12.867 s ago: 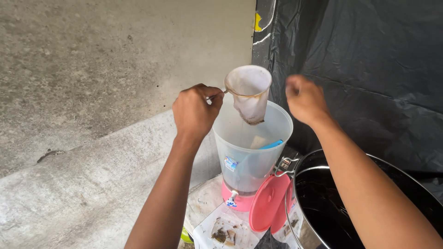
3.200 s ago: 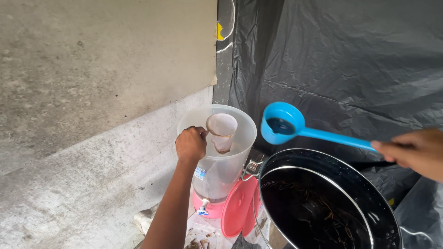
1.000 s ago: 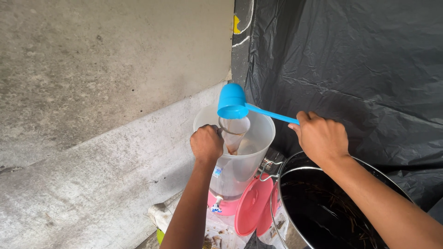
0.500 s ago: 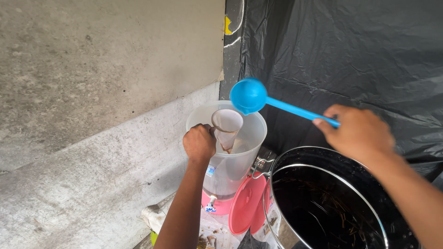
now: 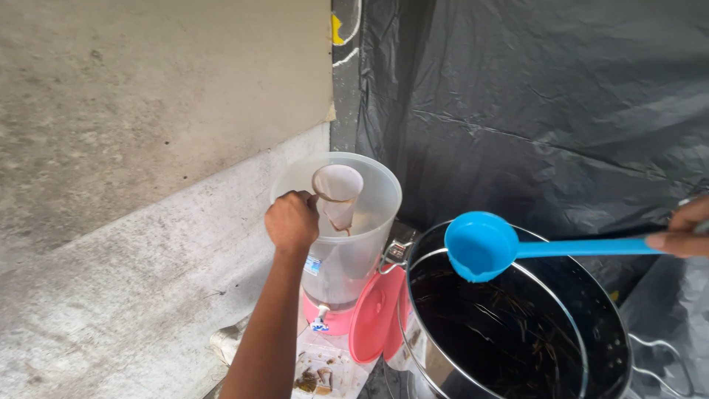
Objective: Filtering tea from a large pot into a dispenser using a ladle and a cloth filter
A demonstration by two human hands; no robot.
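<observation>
Two hands at work, one head view to go on. Left hand (image 5: 292, 220) sits at the near rim of the jug (image 5: 336, 222), fingers curled shut on the handle of the strainer (image 5: 337, 188), which hangs inside the jug's mouth, its cloth bag drooping down and stained brown at the tip. The jug itself is clear plastic on a pink base, with a small tap low on its front, and its pink lid (image 5: 375, 314) leans against its right side.

Right of the jug, touching that lid, stands the big steel pot (image 5: 509, 332), full of dark liquid with bits floating in it. Over the pot's far rim hovers the blue ladle (image 5: 480, 245), bowl facing up and looking empty. Its long handle runs almost level, away from the jug, out to the right hand (image 5: 683, 227) at the frame edge. Fingers there are closed on the handle's end, though most of the hand is cut off.

So the ladle's bowl points toward the jug, the strainer lies to the bowl's left and a little higher, well apart from it, and the pot lies right under it.

Behind the jug hangs black sheeting (image 5: 546, 103); left of it runs a grey concrete wall (image 5: 148, 111).
</observation>
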